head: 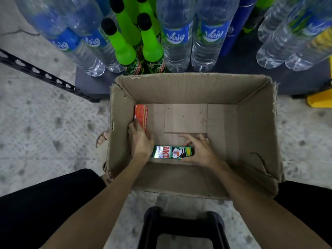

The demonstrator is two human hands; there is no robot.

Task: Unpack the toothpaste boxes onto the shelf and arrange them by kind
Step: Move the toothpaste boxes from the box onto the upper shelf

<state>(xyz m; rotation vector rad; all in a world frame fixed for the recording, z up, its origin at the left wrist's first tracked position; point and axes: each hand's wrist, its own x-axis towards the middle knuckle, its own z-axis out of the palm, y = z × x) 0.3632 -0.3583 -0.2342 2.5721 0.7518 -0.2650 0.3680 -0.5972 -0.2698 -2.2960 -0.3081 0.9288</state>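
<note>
An open cardboard carton (255,133) stands on the floor in front of me. Two toothpaste boxes lie on its bottom. A red toothpaste box (141,115) lies along the left wall, and my left hand (141,141) grips its near end. A green toothpaste box (172,152) lies crosswise near the front wall. My right hand (199,150) holds the green box's right end, thumb at the front and fingers spread behind it.
Behind the carton a low dark shelf (89,83) carries clear water bottles (177,42) and green soda bottles (124,45). A black slotted rail (41,73) runs at the left. A black stool (181,229) stands between my knees. A yellow object (319,100) sits at the far right.
</note>
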